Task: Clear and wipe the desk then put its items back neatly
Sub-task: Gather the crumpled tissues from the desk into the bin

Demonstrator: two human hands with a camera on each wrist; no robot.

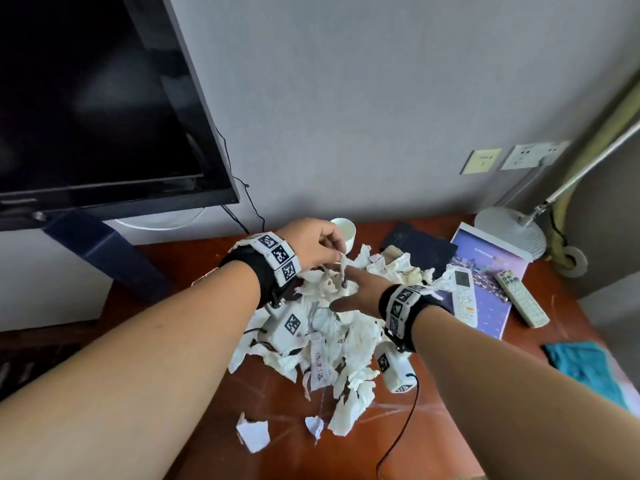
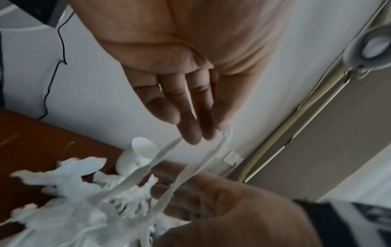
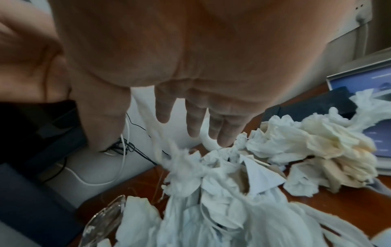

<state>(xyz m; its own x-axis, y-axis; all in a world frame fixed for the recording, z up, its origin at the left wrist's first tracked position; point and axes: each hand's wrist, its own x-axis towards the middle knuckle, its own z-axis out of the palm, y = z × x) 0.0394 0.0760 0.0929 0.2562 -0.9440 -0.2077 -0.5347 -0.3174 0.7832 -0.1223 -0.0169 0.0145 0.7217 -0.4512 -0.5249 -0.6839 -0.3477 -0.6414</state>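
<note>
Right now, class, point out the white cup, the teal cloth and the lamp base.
white cup [image 1: 346, 233], head view, on its side wall.
teal cloth [image 1: 581, 365], head view, on its middle.
lamp base [image 1: 509, 230], head view, on its round top.

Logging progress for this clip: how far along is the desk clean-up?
Early stage. Done: nothing evident. In hand: left hand pinches strips from the tissue pile; right hand lies open over it. Left: cup, two remotes, booklet, then wiping; the teal cloth lies untouched.

A dark television [image 1: 93, 98] fills ten o'clock on the grey wall [image 1: 363, 98]; two wall sockets [image 1: 512, 157] sit at two o'clock.
</note>
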